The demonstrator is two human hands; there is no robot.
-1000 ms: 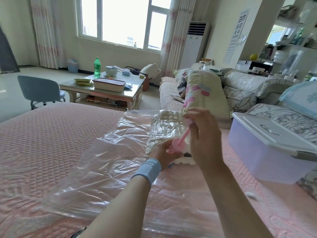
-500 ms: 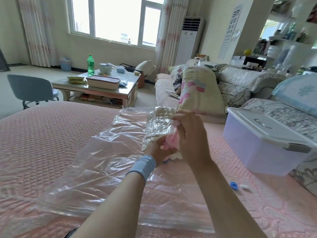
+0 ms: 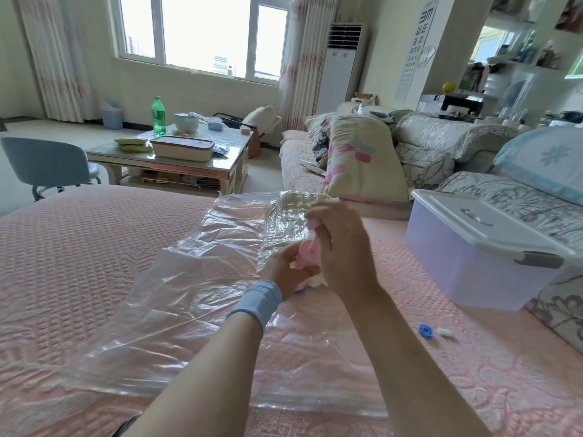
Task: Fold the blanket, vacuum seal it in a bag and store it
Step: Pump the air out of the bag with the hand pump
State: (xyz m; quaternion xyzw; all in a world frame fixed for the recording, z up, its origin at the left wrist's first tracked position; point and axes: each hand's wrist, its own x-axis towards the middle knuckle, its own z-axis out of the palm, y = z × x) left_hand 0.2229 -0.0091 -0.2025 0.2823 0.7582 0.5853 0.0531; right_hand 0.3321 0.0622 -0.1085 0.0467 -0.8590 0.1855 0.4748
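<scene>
A clear plastic vacuum bag [image 3: 202, 298] lies spread on the pink bed cover [image 3: 72, 257]. At its far end a folded pale blanket [image 3: 288, 216] shows through the crinkled plastic. A pink hand pump [image 3: 307, 253] stands on the bag near the blanket. My left hand [image 3: 285, 269], with a blue wristband, grips the pump's body low down. My right hand [image 3: 337, 247] is closed on the pump's handle above it. The bag's valve is hidden under my hands.
A lidded translucent storage box [image 3: 473, 257] stands on the bed at right. A small blue cap [image 3: 426, 331] and a white piece [image 3: 444, 332] lie near it. Beyond are a sofa with pillows [image 3: 362, 159], a coffee table [image 3: 176, 152] and a grey chair [image 3: 47, 162].
My right hand has moved down along the pump toward my left hand. The view has tilted down, bringing the blue cap and white piece into sight.
</scene>
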